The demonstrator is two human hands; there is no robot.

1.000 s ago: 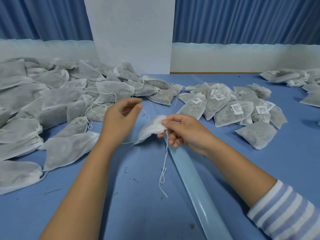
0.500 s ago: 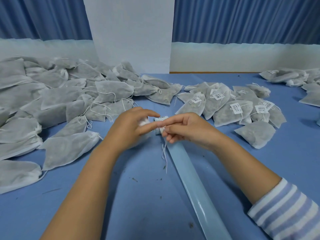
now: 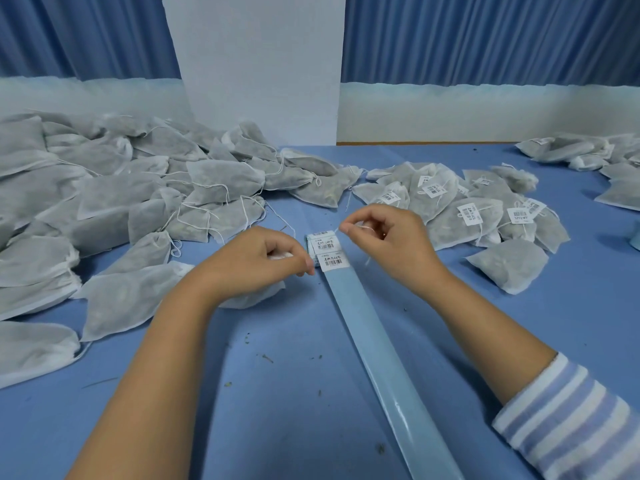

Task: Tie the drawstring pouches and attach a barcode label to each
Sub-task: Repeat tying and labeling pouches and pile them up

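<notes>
1. Gripping the gathered top of a white pouch [image 3: 251, 299], the left hand [image 3: 263, 261] has its fingers curled tight round the fabric. The pouch's body lies flat on the blue table [image 3: 294, 393] and pokes out from under the palm on the near side.
2. The right hand [image 3: 391, 244] is held just beyond and to the right of the left. Its thumb and forefinger pinch the thin drawstring [image 3: 367, 260], the other fingers are curled in, and a loose end of string hangs below the palm.
3. Between the two hands, just beside the left fingertips, barcode labels [image 3: 333, 260] sit at the far end of a long pale-blue backing strip [image 3: 381, 358]. The strip runs diagonally towards the near right.
4. A heap of untied pouches [image 3: 104, 202] covers the table's left side. A cluster of labelled pouches [image 3: 467, 209] lies to the right, behind the right hand.
5. A striped sleeve [image 3: 571, 417] covers the right arm near the elbow.
</notes>
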